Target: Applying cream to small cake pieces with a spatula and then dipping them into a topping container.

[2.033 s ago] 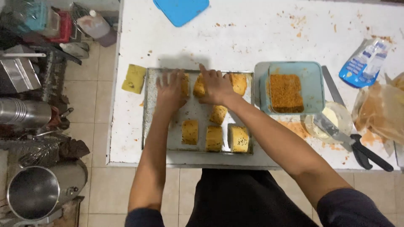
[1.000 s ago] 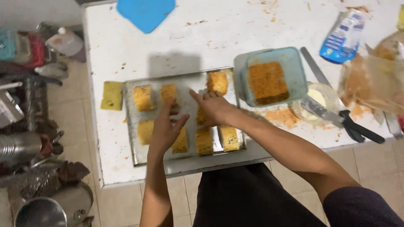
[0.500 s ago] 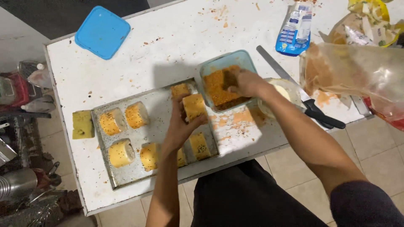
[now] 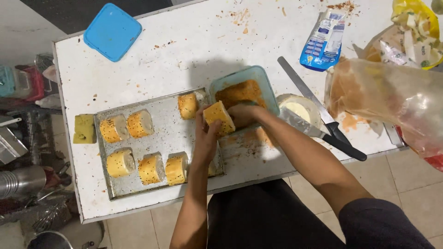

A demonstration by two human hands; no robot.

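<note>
The left hand (image 4: 205,138) grips a bread roll (image 4: 219,117) at the crumb tub's (image 4: 265,90) near-left edge; the right hand (image 4: 244,115), nearer the tub, clasps its other side.

Left hand (image 4: 205,138) holds roll (image 4: 219,117); right hand (image 4: 243,115) over crumb container (image 4: 265,85); tray (image 4: 170,133) below.

A yellow, dark-speckled bread roll (image 4: 219,117) is held tilted at the near left corner of the clear tub of orange crumbs (image 4: 243,93), above the right end of the metal tray (image 4: 164,133). It is gripped from the left by the left hand (image 4: 205,138), while the right hand (image 4: 244,115) is pressed against its right side at the tub's near edge.
</note>
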